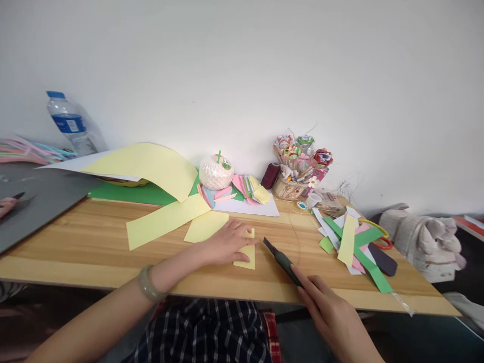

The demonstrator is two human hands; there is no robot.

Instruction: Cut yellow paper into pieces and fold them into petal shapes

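Wooden table [94,247] against white wall; near edge runs just under your wrists. Bare wood left of your hands; scrap pile [353,242] crowds right. Left hand [227,242] flat, pinning yellow slip [245,254]. Right hand [325,305] grips cutter [282,259], tip just right of slip, not touching.

A single head-worn camera looks forward and down from the near edge of the wooden counter [94,242] toward the far white wall [242,65]. It sits close, with the person's forearms entering from the bottom.
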